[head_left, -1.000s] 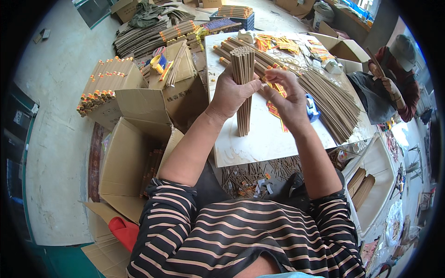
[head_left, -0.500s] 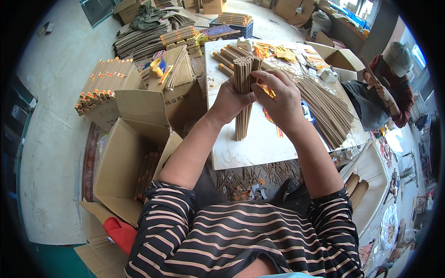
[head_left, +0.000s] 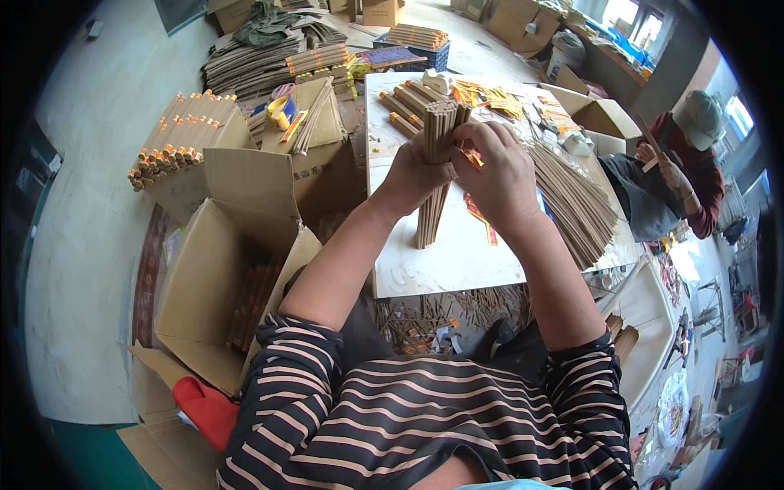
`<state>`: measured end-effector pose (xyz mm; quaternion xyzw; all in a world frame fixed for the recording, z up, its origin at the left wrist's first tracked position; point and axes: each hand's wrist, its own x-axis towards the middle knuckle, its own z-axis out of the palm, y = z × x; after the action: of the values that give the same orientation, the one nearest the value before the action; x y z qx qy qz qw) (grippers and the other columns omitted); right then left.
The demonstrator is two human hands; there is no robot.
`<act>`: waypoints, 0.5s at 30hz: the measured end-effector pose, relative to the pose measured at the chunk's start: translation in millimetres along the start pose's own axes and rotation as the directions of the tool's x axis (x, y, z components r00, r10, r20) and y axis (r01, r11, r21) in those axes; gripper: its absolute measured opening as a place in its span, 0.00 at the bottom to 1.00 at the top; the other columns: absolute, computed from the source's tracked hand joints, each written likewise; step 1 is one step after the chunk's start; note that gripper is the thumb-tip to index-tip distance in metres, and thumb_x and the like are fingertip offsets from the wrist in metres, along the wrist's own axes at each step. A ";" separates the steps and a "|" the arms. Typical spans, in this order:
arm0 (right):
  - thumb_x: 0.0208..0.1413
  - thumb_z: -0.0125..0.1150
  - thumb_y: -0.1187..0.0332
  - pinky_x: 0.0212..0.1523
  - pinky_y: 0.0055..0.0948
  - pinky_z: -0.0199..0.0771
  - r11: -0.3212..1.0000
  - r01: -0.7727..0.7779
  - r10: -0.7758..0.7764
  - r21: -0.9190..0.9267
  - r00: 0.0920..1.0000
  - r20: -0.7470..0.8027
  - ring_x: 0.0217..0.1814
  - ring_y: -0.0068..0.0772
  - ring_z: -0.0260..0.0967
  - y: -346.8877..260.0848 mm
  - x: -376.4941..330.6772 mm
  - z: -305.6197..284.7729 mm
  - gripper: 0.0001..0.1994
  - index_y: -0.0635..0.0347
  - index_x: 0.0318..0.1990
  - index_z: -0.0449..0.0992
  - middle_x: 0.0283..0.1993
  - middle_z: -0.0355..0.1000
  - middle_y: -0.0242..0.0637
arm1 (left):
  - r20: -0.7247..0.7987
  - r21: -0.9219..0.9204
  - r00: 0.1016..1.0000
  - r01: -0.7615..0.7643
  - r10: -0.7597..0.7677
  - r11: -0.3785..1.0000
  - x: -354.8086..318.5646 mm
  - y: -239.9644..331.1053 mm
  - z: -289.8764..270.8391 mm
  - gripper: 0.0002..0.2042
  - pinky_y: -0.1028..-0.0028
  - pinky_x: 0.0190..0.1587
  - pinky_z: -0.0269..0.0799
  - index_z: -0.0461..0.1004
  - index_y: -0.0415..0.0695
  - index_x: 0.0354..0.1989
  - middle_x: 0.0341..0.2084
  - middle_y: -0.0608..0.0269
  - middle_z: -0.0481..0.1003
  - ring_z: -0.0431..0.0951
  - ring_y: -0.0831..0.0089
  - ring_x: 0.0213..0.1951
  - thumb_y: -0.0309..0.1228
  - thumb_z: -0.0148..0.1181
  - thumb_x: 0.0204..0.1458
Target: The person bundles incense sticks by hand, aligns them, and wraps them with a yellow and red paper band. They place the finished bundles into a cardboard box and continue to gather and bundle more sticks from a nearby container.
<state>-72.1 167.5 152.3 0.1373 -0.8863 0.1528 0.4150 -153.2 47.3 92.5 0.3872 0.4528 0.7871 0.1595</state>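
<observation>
Two hands meet at the centre of the frame, both closed around one upright bundle of brown sticks [head_left: 433, 175]. Your left hand [head_left: 412, 175] grips its upper part from the left; your right hand [head_left: 498, 175] wraps it from the right, fingers also pinching a small orange-and-yellow paper band [head_left: 471, 157]. The bundle's long axis runs near vertical, foot resting on the white surface [head_left: 441, 261], top just above your knuckles. Neither hand is nearer. Right of centre lies a fan of loose sticks [head_left: 576, 204]; at upper centre, finished bundles [head_left: 400, 106]. At lower left, an open cardboard box [head_left: 212, 278].
</observation>
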 end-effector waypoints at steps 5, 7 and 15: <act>0.44 0.59 0.71 0.37 0.31 0.72 0.915 -0.285 0.259 0.286 0.958 0.128 0.33 0.37 0.72 -4.3 10.1 -0.9 0.06 0.63 0.30 0.74 0.30 0.72 0.40 | -0.034 0.053 0.998 0.058 -0.056 0.997 -0.2 4.4 1.6 0.14 0.79 0.38 0.70 0.68 0.42 0.41 0.32 0.70 0.71 0.71 0.82 0.35 0.17 0.56 0.45; 0.45 0.60 0.71 0.36 0.29 0.72 0.894 -0.302 0.282 0.331 0.953 0.109 0.33 0.34 0.72 -7.7 18.9 -8.3 0.07 0.63 0.31 0.74 0.30 0.73 0.40 | -0.020 0.065 0.999 0.039 -0.038 0.997 -0.3 0.8 -2.2 0.12 0.79 0.37 0.69 0.69 0.43 0.39 0.30 0.71 0.71 0.70 0.82 0.33 0.18 0.58 0.45; 0.46 0.57 0.78 0.28 0.19 0.71 0.850 0.262 -0.375 -0.457 0.911 -0.174 0.33 0.24 0.71 17.8 86.2 -158.9 0.08 0.52 0.33 0.73 0.33 0.72 0.31 | -0.025 0.179 0.997 0.080 -0.077 0.981 5.6 0.1 -0.9 0.26 0.79 0.40 0.67 0.62 0.38 0.54 0.29 0.70 0.71 0.70 0.81 0.33 0.20 0.61 0.43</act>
<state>-21.7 234.9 313.3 0.1691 -0.8012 -0.0986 0.5655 -157.5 50.1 94.9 0.3747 0.5383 0.7396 0.1510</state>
